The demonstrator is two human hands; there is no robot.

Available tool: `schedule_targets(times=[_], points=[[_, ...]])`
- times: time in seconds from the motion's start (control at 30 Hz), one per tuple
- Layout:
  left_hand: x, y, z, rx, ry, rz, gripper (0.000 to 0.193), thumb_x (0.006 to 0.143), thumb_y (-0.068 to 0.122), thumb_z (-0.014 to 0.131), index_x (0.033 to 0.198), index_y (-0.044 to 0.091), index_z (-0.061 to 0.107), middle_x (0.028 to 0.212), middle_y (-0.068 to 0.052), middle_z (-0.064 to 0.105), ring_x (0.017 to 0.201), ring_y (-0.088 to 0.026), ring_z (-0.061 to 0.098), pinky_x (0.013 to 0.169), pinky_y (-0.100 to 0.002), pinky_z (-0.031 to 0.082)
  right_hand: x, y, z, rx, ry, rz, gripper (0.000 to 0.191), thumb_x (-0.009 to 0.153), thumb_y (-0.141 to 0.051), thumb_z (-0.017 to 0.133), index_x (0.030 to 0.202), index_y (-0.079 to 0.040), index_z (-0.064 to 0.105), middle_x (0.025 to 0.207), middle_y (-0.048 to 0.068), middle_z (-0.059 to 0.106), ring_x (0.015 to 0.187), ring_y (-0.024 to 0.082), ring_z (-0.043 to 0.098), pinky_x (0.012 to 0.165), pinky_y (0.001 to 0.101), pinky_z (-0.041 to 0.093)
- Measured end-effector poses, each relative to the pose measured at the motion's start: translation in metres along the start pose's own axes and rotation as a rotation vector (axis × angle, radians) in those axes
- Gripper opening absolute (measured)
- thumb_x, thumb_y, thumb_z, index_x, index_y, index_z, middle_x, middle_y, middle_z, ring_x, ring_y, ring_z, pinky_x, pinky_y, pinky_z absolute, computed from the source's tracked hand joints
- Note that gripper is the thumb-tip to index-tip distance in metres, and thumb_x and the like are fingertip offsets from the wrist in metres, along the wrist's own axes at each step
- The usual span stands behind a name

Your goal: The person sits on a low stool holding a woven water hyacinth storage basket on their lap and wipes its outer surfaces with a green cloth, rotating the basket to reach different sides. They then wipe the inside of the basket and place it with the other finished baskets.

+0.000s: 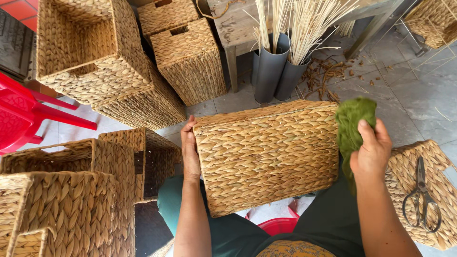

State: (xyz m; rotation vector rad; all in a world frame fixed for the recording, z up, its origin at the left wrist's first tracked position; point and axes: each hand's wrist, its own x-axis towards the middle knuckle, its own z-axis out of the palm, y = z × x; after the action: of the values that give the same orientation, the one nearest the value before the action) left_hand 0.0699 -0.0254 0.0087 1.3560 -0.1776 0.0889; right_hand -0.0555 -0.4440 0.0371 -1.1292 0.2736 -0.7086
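Note:
A rectangular woven straw basket (266, 154) rests on my lap with its flat woven side facing up. My left hand (190, 150) lies flat against the basket's left edge and steadies it. At the basket's right edge, my right hand (372, 148) grips a crumpled green cloth (353, 123), which hangs down past the palm.
Several woven baskets are stacked at the left (66, 195) and at the back (95, 52). Another basket at the right (431, 190) carries a pair of scissors (421, 197). Grey tubes of pale reeds (278, 71) stand under a wooden table (238, 28). A red plastic chair (24, 114) is at far left.

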Motion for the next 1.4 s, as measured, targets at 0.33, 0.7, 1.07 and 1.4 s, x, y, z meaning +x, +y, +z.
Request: schedule_targets(times=[0.33, 0.7, 1.07, 1.4], points=[[0.008, -0.008, 0.004, 0.198, 0.069, -0.132, 0.055, 0.097, 0.041, 0.056, 0.145, 0.014, 0.055, 0.142, -0.010, 0.061, 0.132, -0.022, 0.058, 0.109, -0.037, 0.050, -0.100, 0.062, 0.243, -0.603, -0.787, -0.526, 0.031, 0.090, -0.008, 0.073, 0.120, -0.014, 0.068, 0.150, 0.008, 0.052, 0.138, 0.033, 0.052, 0.113, 0.0497, 0.047], [0.014, -0.032, -0.017, 0.048, 0.097, 0.011, 0.032, 0.109, 0.031, 0.058, 0.130, 0.007, 0.063, 0.139, -0.006, 0.060, 0.130, -0.018, 0.053, 0.117, -0.034, 0.039, -0.043, 0.119, 0.143, -1.106, -0.681, -0.772, 0.031, 0.093, 0.002, 0.074, 0.121, -0.011, 0.069, 0.161, 0.006, 0.048, 0.147, 0.029, 0.047, 0.126, 0.0488, 0.041], [0.010, -0.019, -0.006, -0.006, 0.082, 0.019, 0.035, 0.111, 0.034, 0.058, 0.134, 0.009, 0.064, 0.133, -0.002, 0.061, 0.122, -0.014, 0.054, 0.113, -0.032, 0.041, -0.012, 0.107, 0.046, -0.970, -0.316, -0.508, 0.031, 0.103, 0.007, 0.060, 0.133, 0.001, 0.065, 0.163, 0.020, 0.041, 0.152, 0.041, 0.040, 0.130, 0.0469, 0.034], [0.010, -0.011, -0.009, -0.078, 0.064, -0.030, 0.038, 0.113, 0.041, 0.052, 0.131, 0.011, 0.066, 0.126, -0.003, 0.063, 0.117, -0.015, 0.057, 0.107, -0.033, 0.045, -0.155, 0.117, 0.206, -0.810, -0.985, -0.530, 0.045, 0.081, -0.011, 0.079, 0.125, -0.008, 0.068, 0.159, 0.008, 0.042, 0.149, 0.041, 0.037, 0.122, 0.0555, 0.032]])
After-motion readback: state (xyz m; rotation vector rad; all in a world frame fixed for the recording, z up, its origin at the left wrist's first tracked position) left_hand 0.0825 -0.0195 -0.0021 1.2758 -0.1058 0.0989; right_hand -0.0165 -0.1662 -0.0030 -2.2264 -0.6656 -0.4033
